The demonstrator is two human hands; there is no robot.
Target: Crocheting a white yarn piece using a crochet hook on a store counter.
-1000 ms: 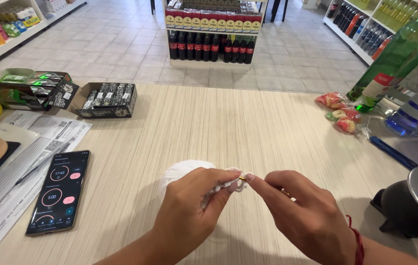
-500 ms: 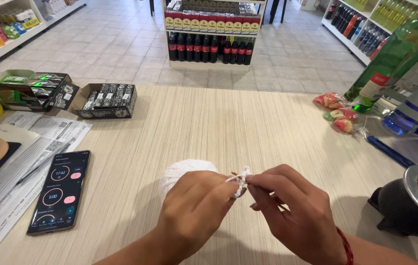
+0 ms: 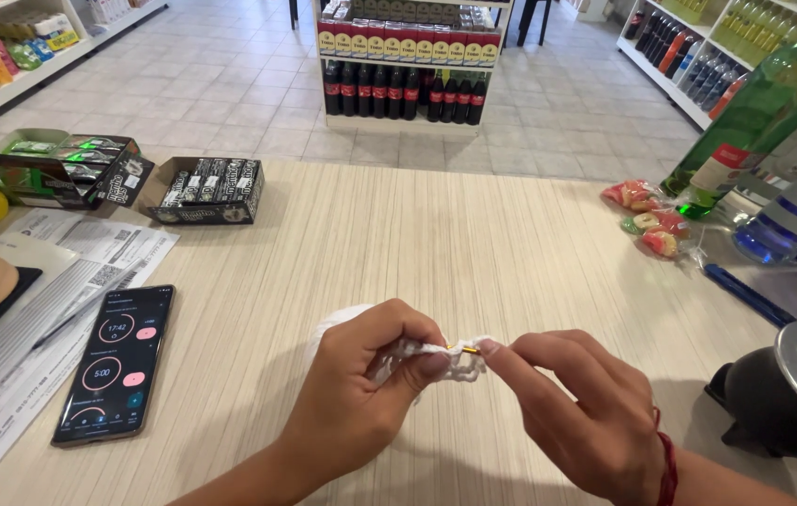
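Note:
My left hand (image 3: 361, 403) pinches a small piece of white crocheted yarn (image 3: 455, 361) between thumb and fingers, low over the pale wooden counter (image 3: 436, 234). My right hand (image 3: 581, 417) grips a thin hook whose gold tip (image 3: 469, 349) pokes into the yarn piece. Both hands meet at the yarn, just right of the counter's middle. A white yarn ball (image 3: 328, 326) lies on the counter, mostly hidden behind my left hand.
A dark phone (image 3: 118, 361) with a timer screen lies on printed papers (image 3: 61, 290) at left. Two open boxes of small packs (image 3: 206, 187) stand at the back left. Wrapped sweets (image 3: 651, 220), a green bottle (image 3: 754, 112) and a dark cup of green herb (image 3: 792, 384) stand at right.
Both hands stayed in place over the counter, working the yarn. The yarn piece sits lower between the fingertips and the hook's gold tip now shows.

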